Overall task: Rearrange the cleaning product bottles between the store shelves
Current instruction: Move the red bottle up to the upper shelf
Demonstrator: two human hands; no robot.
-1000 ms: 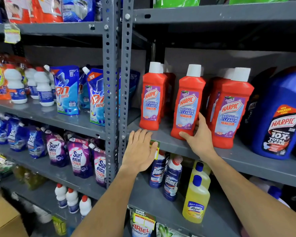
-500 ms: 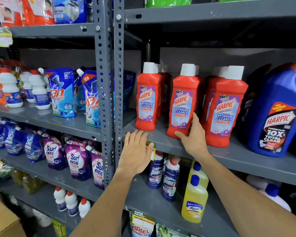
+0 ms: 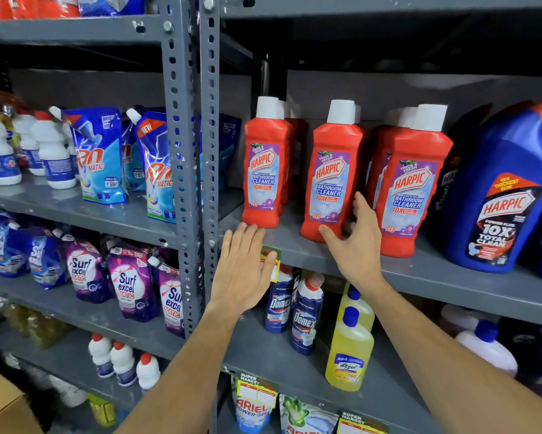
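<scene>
- Harpic bathroom-cleaner bottles, red with white caps, stand upright in three front rows on the grey metal shelf (image 3: 420, 277) of the right-hand bay: the left bottle (image 3: 265, 170), the middle bottle (image 3: 333, 180) and the right bottle (image 3: 412, 189), each with more of the same behind it.
- Right hand (image 3: 355, 242) is at the foot of the middle bottle, fingers spread loosely; the thumb touches the bottle's lower front, the other fingers reach into the gap between it and the right bottle. Whether it actually grips cannot be told.
- Left hand (image 3: 243, 270) is flat and open, fingers together and pointing up, over the front edge of the same shelf just below the left bottle, holding nothing.
- A large blue Harpic jug (image 3: 507, 195) stands just right of the red rows.
- One shelf down are two blue Domex bottles (image 3: 305, 321) and yellow Lizol bottles (image 3: 349, 352).
- Beyond the perforated uprights (image 3: 182, 151), the left bay holds blue Rin pouches (image 3: 102, 158) above purple Surf Excel pouches (image 3: 127, 283).
</scene>
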